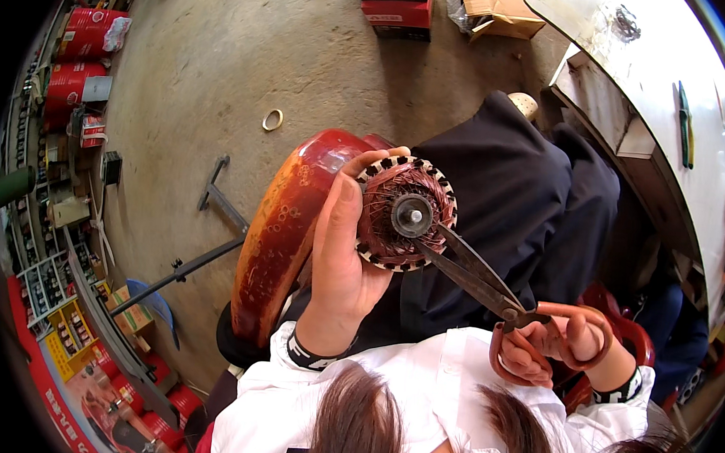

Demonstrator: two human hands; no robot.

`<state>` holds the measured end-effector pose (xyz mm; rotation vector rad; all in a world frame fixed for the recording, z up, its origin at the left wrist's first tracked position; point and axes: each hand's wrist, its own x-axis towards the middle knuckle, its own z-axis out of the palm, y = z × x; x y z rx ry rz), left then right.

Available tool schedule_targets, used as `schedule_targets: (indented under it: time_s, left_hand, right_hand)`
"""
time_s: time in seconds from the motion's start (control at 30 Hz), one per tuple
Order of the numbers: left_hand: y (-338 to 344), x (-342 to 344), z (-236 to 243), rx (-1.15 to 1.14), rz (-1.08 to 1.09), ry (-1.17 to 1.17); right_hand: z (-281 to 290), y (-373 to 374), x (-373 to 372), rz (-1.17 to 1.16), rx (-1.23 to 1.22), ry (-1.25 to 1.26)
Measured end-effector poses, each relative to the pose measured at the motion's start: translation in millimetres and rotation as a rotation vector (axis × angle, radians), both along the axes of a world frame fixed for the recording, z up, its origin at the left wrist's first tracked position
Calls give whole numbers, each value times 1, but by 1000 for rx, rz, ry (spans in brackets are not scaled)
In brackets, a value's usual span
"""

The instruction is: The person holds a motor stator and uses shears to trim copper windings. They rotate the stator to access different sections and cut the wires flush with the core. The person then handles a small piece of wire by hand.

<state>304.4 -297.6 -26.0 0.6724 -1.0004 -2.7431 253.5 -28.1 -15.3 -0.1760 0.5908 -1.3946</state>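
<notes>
My left hand (343, 250) grips a round motor stator (405, 212) wound with reddish copper wire, with a grey hub and shaft at its centre. My fingers wrap its left rim and top edge. My right hand (555, 342) holds a pair of scissors (491, 288) by their orange-red loop handles. The dark blades are slightly apart and their tips reach the windings at the stator's lower right. Both hands are over my lap, which is covered by dark trousers (505, 202).
A red wooden stool or seat (284, 222) stands at my left. A white workbench (660, 103) with hand tools runs along the right. Cardboard boxes (396, 8) lie ahead, a tape ring (273, 120) on the concrete floor, and red drums (78, 60) and shelves at left.
</notes>
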Motion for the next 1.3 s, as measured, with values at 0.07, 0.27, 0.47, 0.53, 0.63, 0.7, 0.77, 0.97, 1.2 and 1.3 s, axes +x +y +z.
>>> schedule_targets:
  time_s: [0.07,0.27,0.47,0.53,0.63,0.7,0.77,0.97,1.2,1.3]
  left_hand:
    - [0,0,1,3,2,1]
    - [1,-2,0,-23,6,-21]
    - [-2,0,-4,7,38,-103]
    - [-4,1,-6,28,49,-132]
    - [-5,3,-10,66,114,-176]
    - [-4,1,-10,115,133,-202]
    - [-5,0,-10,160,147,-199]
    - [-5,-1,-8,243,178,-176]
    - [-5,-2,-8,282,191,-174]
    - [-5,-1,-10,326,201,-152]
  right_hand:
    - [4,1,-3,23,53,-163]
    - [4,2,0,-34,5,-451]
    - [16,-9,6,-95,71,-513]
    - [15,-11,12,-120,86,-504]
    - [17,-21,14,-131,74,-511]
    - [14,-23,18,-163,46,-548]
    - [11,-26,22,-180,23,-571]
    - [8,-27,24,-170,13,-591]
    - [0,-29,29,-182,-41,-570]
    - [1,-30,31,-177,-6,-603]
